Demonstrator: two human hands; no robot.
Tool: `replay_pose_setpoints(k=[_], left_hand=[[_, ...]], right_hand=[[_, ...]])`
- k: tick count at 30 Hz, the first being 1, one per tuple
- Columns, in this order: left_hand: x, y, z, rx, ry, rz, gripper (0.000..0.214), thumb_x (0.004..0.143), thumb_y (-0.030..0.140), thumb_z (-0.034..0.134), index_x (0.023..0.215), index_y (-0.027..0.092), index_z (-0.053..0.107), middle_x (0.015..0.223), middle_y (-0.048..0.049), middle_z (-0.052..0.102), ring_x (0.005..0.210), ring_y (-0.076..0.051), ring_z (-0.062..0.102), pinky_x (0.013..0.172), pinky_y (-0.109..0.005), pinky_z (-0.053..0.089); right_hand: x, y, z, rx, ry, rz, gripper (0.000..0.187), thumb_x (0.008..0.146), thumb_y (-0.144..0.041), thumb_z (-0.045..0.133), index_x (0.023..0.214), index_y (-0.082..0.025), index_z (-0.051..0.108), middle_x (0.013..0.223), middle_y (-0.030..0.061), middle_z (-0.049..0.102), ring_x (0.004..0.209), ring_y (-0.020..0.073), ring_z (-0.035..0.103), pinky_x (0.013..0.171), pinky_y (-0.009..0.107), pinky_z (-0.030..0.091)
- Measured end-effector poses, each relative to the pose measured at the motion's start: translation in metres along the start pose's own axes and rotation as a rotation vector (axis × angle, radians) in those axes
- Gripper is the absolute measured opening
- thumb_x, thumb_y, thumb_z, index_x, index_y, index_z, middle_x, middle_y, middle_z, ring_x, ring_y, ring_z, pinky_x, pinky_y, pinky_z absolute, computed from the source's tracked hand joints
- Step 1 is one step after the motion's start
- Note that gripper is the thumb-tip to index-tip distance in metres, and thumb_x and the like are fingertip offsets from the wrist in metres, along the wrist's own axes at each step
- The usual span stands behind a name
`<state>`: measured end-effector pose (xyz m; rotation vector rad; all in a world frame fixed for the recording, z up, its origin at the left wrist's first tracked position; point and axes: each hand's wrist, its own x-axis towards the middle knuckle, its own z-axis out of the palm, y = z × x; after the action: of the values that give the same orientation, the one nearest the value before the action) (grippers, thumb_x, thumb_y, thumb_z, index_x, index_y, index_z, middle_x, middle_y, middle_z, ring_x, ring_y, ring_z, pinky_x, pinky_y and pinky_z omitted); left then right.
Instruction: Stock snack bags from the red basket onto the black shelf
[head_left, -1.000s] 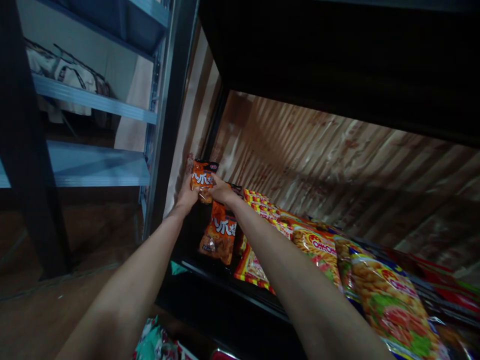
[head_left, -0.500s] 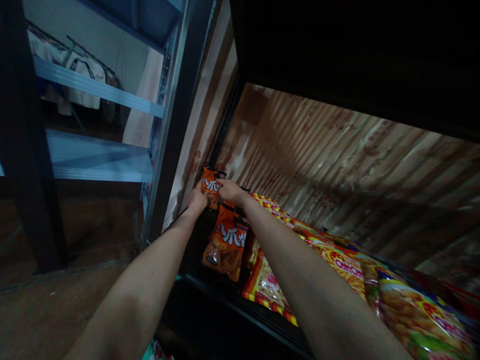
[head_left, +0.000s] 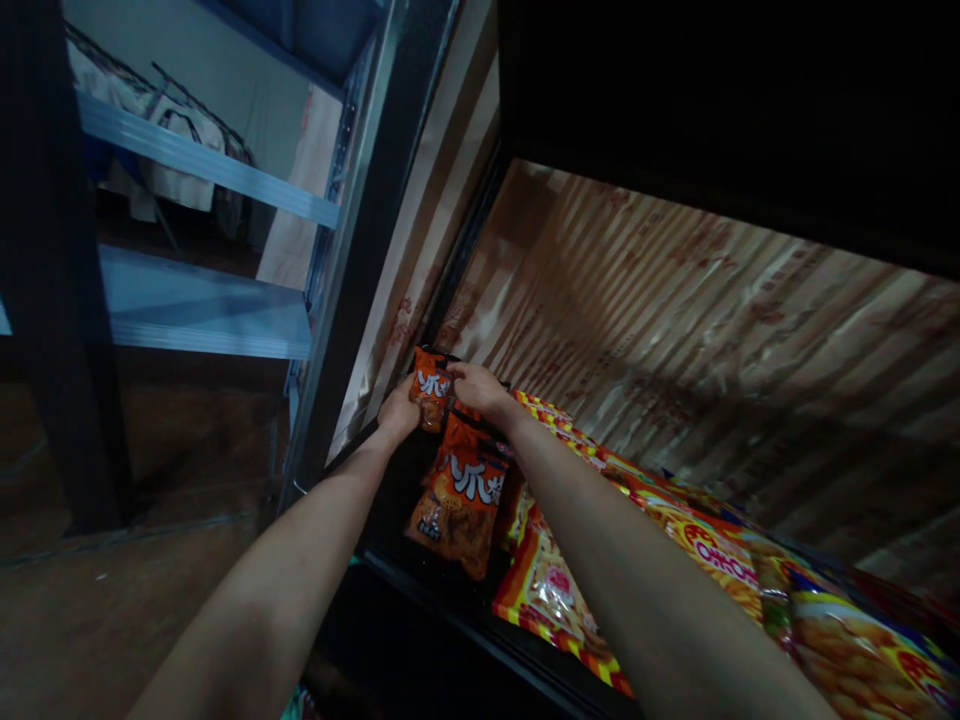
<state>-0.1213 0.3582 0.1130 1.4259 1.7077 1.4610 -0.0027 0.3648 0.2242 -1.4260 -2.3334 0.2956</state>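
A small orange snack bag [head_left: 432,390] stands upright at the back left corner of the dark shelf, between my two hands. My left hand [head_left: 400,410] grips its left edge with the fingers closed. From the right, my right hand [head_left: 480,389] pinches its upper right edge. Just in front of it, a second orange snack bag [head_left: 463,495] leans back on the shelf, its white lettering facing me. More orange packaging behind that one is partly covered by my right hand and wrist.
Red and yellow snack bags [head_left: 551,585] fill the shelf to the right, partly behind my right forearm. A dark metal post [head_left: 358,240] borders the shelf on the left. Brown striped sheeting [head_left: 660,290] lines the back. Beyond the post are blue-grey shelf boards [head_left: 202,305] and hanging clothes [head_left: 180,150].
The view has shifted slightly, so the shelf and bags appear a little further right and lower. Both hands remain on the small orange bag at the back corner.
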Motion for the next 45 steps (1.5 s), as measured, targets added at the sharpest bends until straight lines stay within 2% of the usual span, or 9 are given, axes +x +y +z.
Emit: replay_pose_setpoints(k=[4,7,12,17,21,26,31,37,45], left_hand=[[-0.003,0.007,-0.002,0.136,-0.031,0.067,0.056,0.080,0.020,0.054,0.134,0.033,0.045,0.121,-0.0051,0.062,0.107,-0.022,0.059,0.090,-0.032,0.044],[-0.001,0.008,0.000,0.154,-0.050,0.035,0.055,0.080,0.022,0.055,0.133,0.033,0.045,0.122,-0.0058,0.061,0.108,-0.023,0.058,0.091,-0.033,0.043],[0.002,0.003,0.003,0.137,-0.076,-0.002,0.049,0.083,0.027,0.053,0.131,0.031,0.048,0.121,-0.0064,0.062,0.109,-0.024,0.058,0.090,-0.033,0.043],[0.001,0.004,0.002,0.179,-0.095,-0.011,0.054,0.083,0.027,0.053,0.136,0.032,0.041,0.126,-0.0043,0.059,0.113,-0.023,0.056,0.092,-0.032,0.043],[-0.001,0.006,0.000,0.226,-0.117,0.027,0.055,0.084,0.029,0.050,0.138,0.029,0.039,0.125,-0.0060,0.060,0.112,-0.024,0.056,0.092,-0.033,0.042],[0.000,0.001,0.003,0.230,-0.139,0.049,0.055,0.085,0.031,0.048,0.139,0.030,0.038,0.124,-0.0074,0.060,0.110,-0.025,0.058,0.090,-0.034,0.044],[0.002,-0.004,0.006,0.215,-0.140,0.053,0.055,0.085,0.034,0.049,0.139,0.031,0.037,0.125,-0.0073,0.059,0.111,-0.026,0.057,0.091,-0.036,0.042],[0.001,-0.003,0.005,0.231,-0.129,0.054,0.055,0.086,0.030,0.048,0.140,0.026,0.037,0.123,-0.0112,0.060,0.111,-0.027,0.056,0.090,-0.037,0.042],[-0.001,-0.003,0.006,0.272,-0.040,0.057,0.047,0.084,0.036,0.052,0.130,0.021,0.050,0.117,-0.0129,0.059,0.106,-0.025,0.057,0.088,-0.031,0.042]], right_hand=[[-0.005,0.003,-0.002,0.012,-0.011,0.028,0.038,0.073,-0.002,0.043,0.099,-0.016,0.068,0.096,0.0049,0.071,0.087,0.0171,0.064,0.075,0.022,0.046],[-0.008,0.007,-0.004,-0.003,0.012,0.006,0.036,0.073,-0.004,0.044,0.097,-0.015,0.069,0.093,0.0044,0.071,0.085,0.0175,0.064,0.072,0.021,0.045],[-0.011,0.010,-0.007,-0.031,0.028,0.036,0.035,0.076,-0.008,0.046,0.102,-0.017,0.069,0.097,0.0037,0.071,0.089,0.0171,0.064,0.076,0.022,0.046],[-0.012,0.005,-0.011,-0.062,0.026,0.097,0.037,0.080,-0.014,0.046,0.111,-0.016,0.066,0.096,0.0049,0.071,0.084,0.0161,0.065,0.077,0.022,0.048],[-0.013,0.000,-0.014,-0.066,0.018,0.126,0.037,0.080,-0.016,0.046,0.113,-0.017,0.064,0.088,0.0039,0.072,0.077,0.0157,0.066,0.073,0.022,0.048],[-0.015,-0.003,-0.016,-0.071,0.017,0.119,0.037,0.080,-0.016,0.046,0.111,-0.015,0.065,0.096,0.0061,0.071,0.080,0.0158,0.065,0.072,0.021,0.048],[-0.015,0.000,-0.018,-0.068,0.054,0.114,0.034,0.081,-0.019,0.046,0.108,-0.016,0.067,0.093,0.0050,0.071,0.079,0.0159,0.065,0.075,0.023,0.048],[-0.018,-0.001,-0.023,-0.088,0.068,0.106,0.033,0.081,-0.020,0.047,0.107,-0.015,0.067,0.090,0.0047,0.072,0.079,0.0157,0.066,0.079,0.023,0.048],[-0.018,-0.009,-0.021,-0.161,0.034,0.129,0.034,0.083,-0.018,0.045,0.109,-0.015,0.066,0.100,0.0054,0.071,0.089,0.0168,0.065,0.082,0.023,0.047]])
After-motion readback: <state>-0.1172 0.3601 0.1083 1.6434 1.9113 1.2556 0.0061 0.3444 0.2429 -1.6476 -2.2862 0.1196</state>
